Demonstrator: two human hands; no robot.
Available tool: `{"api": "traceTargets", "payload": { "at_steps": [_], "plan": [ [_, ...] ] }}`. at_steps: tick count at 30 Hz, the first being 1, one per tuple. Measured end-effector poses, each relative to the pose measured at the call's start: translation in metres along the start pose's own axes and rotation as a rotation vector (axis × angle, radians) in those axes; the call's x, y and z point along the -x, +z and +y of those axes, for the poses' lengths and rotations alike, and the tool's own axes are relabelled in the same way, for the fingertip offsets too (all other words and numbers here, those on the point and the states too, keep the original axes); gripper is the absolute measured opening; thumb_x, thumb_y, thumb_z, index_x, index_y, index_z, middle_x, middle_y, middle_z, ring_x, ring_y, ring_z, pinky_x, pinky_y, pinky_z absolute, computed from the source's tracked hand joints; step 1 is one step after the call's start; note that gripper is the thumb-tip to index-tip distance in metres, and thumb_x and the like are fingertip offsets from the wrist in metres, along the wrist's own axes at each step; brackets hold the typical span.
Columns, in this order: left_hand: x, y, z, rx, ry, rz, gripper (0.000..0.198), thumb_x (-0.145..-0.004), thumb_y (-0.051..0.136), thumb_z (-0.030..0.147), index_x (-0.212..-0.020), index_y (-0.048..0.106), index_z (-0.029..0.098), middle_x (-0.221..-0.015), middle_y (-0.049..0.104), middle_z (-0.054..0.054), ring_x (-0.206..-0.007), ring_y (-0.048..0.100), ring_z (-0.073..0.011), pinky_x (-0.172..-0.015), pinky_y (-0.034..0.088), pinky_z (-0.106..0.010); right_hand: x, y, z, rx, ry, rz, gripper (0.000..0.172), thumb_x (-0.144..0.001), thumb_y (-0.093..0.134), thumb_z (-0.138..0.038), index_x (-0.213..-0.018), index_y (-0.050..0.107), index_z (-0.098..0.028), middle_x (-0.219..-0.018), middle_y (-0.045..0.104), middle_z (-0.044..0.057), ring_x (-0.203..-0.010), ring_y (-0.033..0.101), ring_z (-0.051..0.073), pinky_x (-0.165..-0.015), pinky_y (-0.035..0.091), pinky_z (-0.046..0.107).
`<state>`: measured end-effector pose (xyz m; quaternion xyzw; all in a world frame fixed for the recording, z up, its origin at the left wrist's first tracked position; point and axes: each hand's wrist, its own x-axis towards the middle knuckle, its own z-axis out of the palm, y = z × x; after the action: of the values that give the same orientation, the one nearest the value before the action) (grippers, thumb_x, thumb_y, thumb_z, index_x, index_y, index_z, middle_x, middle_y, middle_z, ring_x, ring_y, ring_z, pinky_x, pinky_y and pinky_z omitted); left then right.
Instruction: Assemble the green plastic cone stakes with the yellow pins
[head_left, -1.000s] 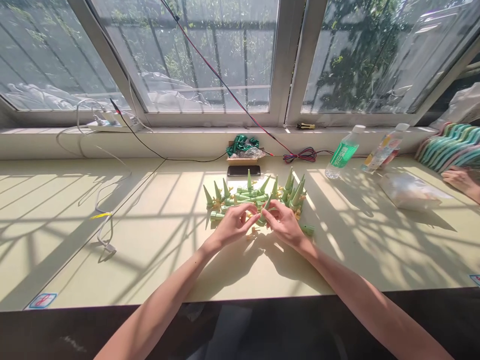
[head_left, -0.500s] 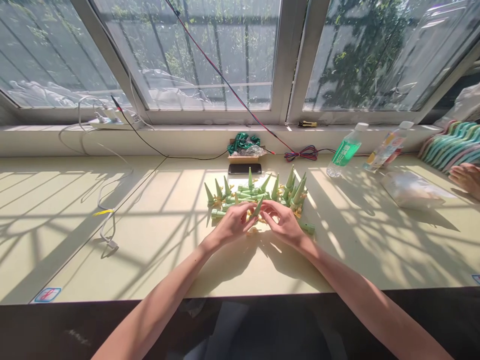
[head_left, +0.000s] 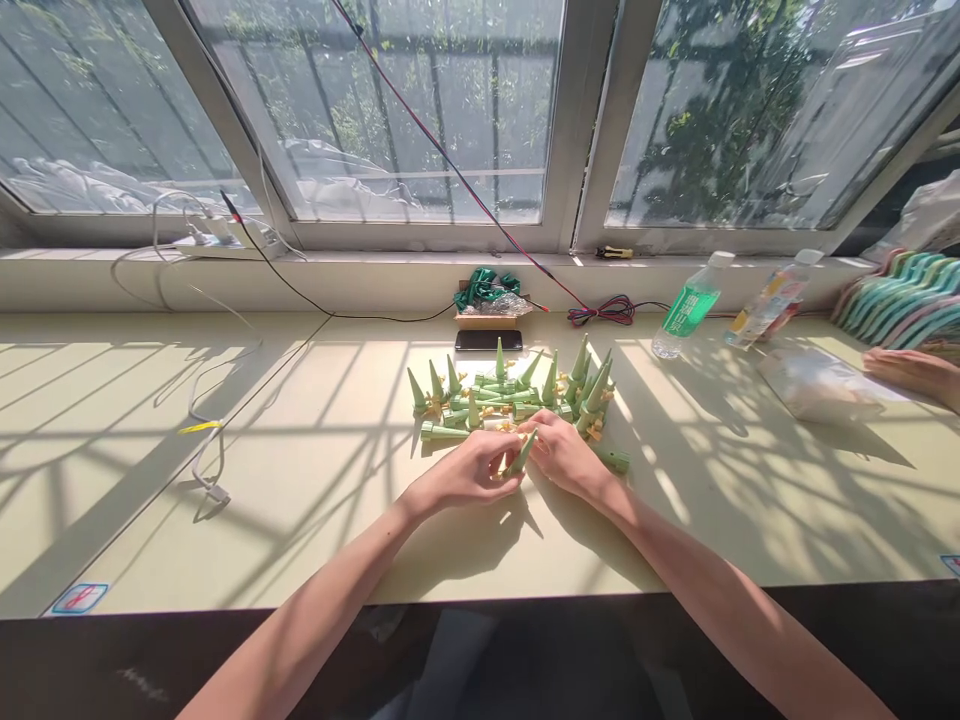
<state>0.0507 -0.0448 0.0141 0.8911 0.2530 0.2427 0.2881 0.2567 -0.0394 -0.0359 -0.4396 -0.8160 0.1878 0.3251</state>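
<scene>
My left hand (head_left: 472, 468) pinches a green pointed cone (head_left: 520, 456) near the table's front middle, its tip slanting up and to the right. Just beside it, my right hand (head_left: 559, 450) reaches to the near side of a cluster of similar green cones (head_left: 592, 390) and small yellow pieces. Its fingers are bent together at the yellow bits, and what they grip is hidden. Several cones stand upright, while green tube-like parts (head_left: 445, 432) lie among and in front of them. Another green tube (head_left: 613, 460) lies by my right wrist.
Behind the cluster lie a black phone (head_left: 489, 341) and a small box (head_left: 491, 320) with green material. Two bottles (head_left: 690, 305), a coiled cable (head_left: 604, 309), a plastic bag (head_left: 817, 385) and hangers (head_left: 904, 300) are to the right, near another person's hand (head_left: 915, 372). A white cable (head_left: 206, 450) lies left.
My left hand has drawn the cone slightly toward me. My right hand has parted from the cone and now reaches toward the small yellow pieces. The other person's hand has moved left.
</scene>
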Motion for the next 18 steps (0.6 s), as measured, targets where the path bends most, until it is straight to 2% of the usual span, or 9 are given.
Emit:
{"api": "traceTargets", "payload": {
  "at_steps": [5,10,18],
  "plan": [
    [-0.001,0.001,-0.009,-0.045,-0.07,0.028,0.008,-0.085,0.056,0.02,-0.08,0.05,0.018,-0.069,0.048,0.003,-0.058,0.042,-0.0094,-0.054,0.034,-0.023,0.0,0.0,-0.001,0.063,0.035,-0.009,0.018,-0.095,0.051,-0.017,-0.097,0.068,-0.018,-0.096,0.058,0.006,-0.086,0.06,0.018,-0.082,0.052,0.031],
    [-0.002,0.006,-0.021,-0.078,-0.108,0.115,0.006,-0.087,0.054,0.021,-0.082,0.051,0.018,-0.075,0.053,0.001,-0.06,0.049,-0.011,-0.055,0.038,-0.024,0.001,0.002,0.0,0.118,0.043,0.0,0.02,-0.098,0.048,-0.019,-0.107,0.065,-0.017,-0.098,0.058,0.008,-0.088,0.06,0.02,-0.084,0.052,0.034],
    [-0.003,0.01,-0.023,-0.115,-0.106,0.191,0.011,-0.088,0.055,0.019,-0.079,0.049,0.019,-0.074,0.052,0.0,-0.059,0.05,-0.0116,-0.056,0.038,-0.025,0.001,0.003,0.001,0.134,0.024,0.04,0.026,-0.1,0.041,-0.017,-0.117,0.061,-0.019,-0.1,0.058,0.01,-0.093,0.059,0.022,-0.085,0.052,0.035]
  ]
}}
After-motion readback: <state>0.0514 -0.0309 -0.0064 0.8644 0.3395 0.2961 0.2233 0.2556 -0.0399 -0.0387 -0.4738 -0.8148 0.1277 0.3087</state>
